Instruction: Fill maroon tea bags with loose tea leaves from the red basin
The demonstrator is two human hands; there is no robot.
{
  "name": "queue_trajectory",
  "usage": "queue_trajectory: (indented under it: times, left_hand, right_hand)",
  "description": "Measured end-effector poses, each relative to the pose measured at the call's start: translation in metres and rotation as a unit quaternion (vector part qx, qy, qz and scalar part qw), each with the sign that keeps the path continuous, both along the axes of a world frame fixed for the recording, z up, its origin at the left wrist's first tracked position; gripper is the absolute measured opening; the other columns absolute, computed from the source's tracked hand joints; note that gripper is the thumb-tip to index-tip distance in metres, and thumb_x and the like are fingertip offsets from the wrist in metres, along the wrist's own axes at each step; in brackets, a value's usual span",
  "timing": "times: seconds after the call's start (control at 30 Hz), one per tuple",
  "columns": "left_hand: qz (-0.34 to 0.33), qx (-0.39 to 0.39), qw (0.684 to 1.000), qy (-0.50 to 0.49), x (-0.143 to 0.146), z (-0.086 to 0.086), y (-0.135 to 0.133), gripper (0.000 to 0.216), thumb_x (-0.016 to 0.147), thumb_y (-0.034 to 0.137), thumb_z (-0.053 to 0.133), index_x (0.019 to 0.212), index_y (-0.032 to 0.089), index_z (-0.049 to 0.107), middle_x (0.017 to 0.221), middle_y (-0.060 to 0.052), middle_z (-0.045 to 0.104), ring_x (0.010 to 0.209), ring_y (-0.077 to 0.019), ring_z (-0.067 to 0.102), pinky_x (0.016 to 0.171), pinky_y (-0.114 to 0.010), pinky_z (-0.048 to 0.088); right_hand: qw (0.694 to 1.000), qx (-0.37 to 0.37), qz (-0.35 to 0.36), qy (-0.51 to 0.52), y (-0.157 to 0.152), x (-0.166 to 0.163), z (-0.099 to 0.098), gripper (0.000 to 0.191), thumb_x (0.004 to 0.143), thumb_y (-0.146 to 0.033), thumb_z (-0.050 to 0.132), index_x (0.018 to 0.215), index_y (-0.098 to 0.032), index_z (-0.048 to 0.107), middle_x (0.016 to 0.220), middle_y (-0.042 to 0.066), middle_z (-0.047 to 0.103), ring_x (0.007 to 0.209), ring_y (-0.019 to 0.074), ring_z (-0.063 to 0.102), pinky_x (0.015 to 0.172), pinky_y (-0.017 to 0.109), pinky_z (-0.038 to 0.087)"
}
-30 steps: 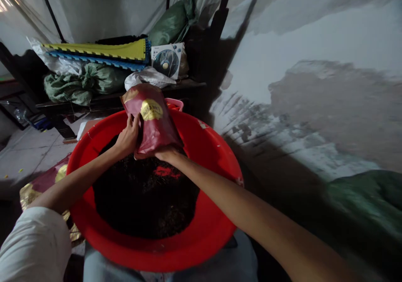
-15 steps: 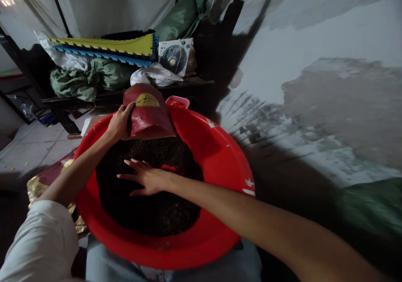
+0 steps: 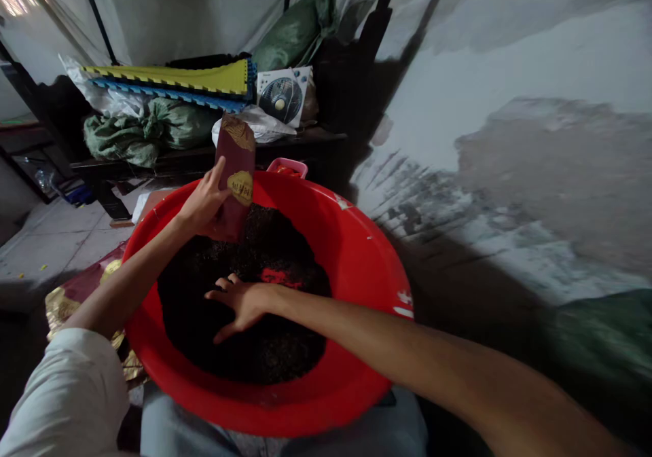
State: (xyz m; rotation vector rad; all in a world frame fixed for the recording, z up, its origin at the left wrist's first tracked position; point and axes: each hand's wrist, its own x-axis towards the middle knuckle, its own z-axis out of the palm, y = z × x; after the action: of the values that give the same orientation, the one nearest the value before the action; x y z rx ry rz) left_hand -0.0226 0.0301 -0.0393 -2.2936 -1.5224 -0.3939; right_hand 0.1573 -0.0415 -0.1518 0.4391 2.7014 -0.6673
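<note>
A big red plastic basin (image 3: 356, 253) rests on my lap, filled with dark loose material (image 3: 275, 348). My left hand (image 3: 204, 202) grips a dark red packet with a gold label (image 3: 235, 172) and holds it upright over the far side of the basin. My right hand (image 3: 239, 304) lies on the dark material in the middle of the basin, its fingers spread and pressing into it.
A low dark shelf at the back carries green sacks (image 3: 147, 131), yellow and blue foam mats (image 3: 173, 80) and a boxed fan (image 3: 282, 94). Gold and red empty packets (image 3: 66, 301) lie on the floor at my left. A stained wall (image 3: 509, 138) runs along the right.
My right hand let go of the packet and dropped onto the dark material, then curled its fingers in. My left hand turned the packet from flat to upright.
</note>
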Motion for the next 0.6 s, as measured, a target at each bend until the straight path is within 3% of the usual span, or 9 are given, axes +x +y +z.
queue_trajectory:
  times: [0.07,0.23,0.43,0.6]
  left_hand:
    - [0.014,-0.02,0.998,0.062,0.014,0.002,-0.009,0.034,0.103,0.017,0.048,0.126,0.016,0.073,0.173,-0.012,0.027,0.153,-0.0385,0.036,0.121,-0.053,0.043]
    - [0.05,-0.057,0.986,0.147,0.036,0.006,-0.027,0.035,0.104,0.013,0.045,0.124,0.015,0.075,0.146,-0.015,0.057,0.129,-0.0311,0.055,0.103,-0.04,0.056]
    - [0.008,-0.072,0.981,0.181,0.047,-0.005,-0.031,0.034,0.103,0.012,0.049,0.128,0.016,0.073,0.142,-0.015,0.059,0.126,-0.0295,0.06,0.098,-0.037,0.056]
    - [0.044,-0.104,0.974,0.198,0.058,-0.016,-0.032,0.038,0.108,0.016,0.039,0.128,0.016,0.071,0.124,-0.016,0.067,0.099,-0.0277,0.073,0.071,-0.034,0.055]
  right_hand:
    - [1.0,-0.019,0.001,-0.023,0.0,-0.001,0.005,0.131,0.064,-0.098,0.065,0.17,-0.032,0.025,0.168,0.02,0.029,0.151,0.0565,0.029,0.115,0.071,0.039]
    - [0.997,-0.039,0.019,-0.07,0.0,-0.002,0.016,0.131,0.058,-0.093,0.074,0.167,-0.035,0.032,0.166,0.015,0.033,0.148,0.0551,0.034,0.112,0.067,0.045]
    - [0.993,-0.027,0.036,-0.105,0.002,-0.003,0.019,0.13,0.058,-0.088,0.077,0.167,-0.036,0.03,0.167,0.014,0.035,0.147,0.0531,0.04,0.11,0.065,0.049]
    - [0.992,-0.047,0.054,-0.106,0.006,-0.003,0.019,0.125,0.063,-0.077,0.084,0.168,-0.035,0.03,0.169,0.015,0.035,0.146,0.0468,0.047,0.113,0.057,0.048]
